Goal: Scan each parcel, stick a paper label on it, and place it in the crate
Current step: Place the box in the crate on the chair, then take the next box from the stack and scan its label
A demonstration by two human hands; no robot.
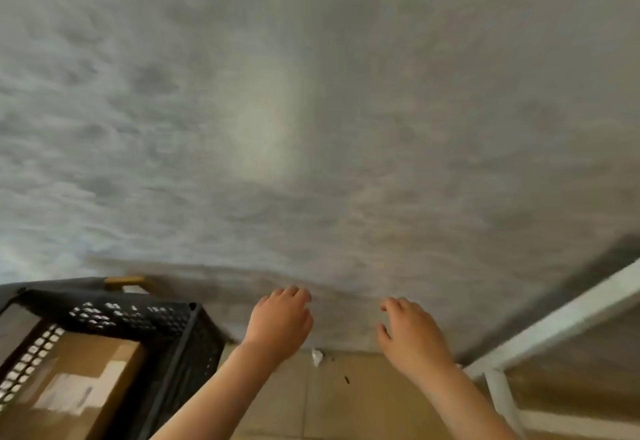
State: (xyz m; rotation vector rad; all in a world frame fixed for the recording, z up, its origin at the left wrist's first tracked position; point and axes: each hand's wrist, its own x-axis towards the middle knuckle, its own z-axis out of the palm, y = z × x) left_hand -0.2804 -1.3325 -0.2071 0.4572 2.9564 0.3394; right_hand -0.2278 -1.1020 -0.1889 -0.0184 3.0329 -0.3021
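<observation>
While both hands hang free in front of a grey mottled wall (311, 110), neither holds anything: the left hand (280, 322) shows its back to the camera with fingers loosely bent, and the right hand (410, 332) is loosely spread, thumb apart from the fingers. They sit at about six o'clock in the view, near each other but not touching.

At about eight o'clock from the left hand stands a black perforated plastic crate (145, 315), and inside it lies a brown cardboard parcel (86, 370) with a pale paper label (69, 394) on its top face. I judge that parcel finished, so the step in hand is the gap between parcels; the next move calls for finding another parcel and the scanner, neither of which is in view.

Any printing on the label is too blurred to read, and no brand shows. A white metal frame (561, 315) runs at four o'clock over a tan tiled floor (332, 398).
</observation>
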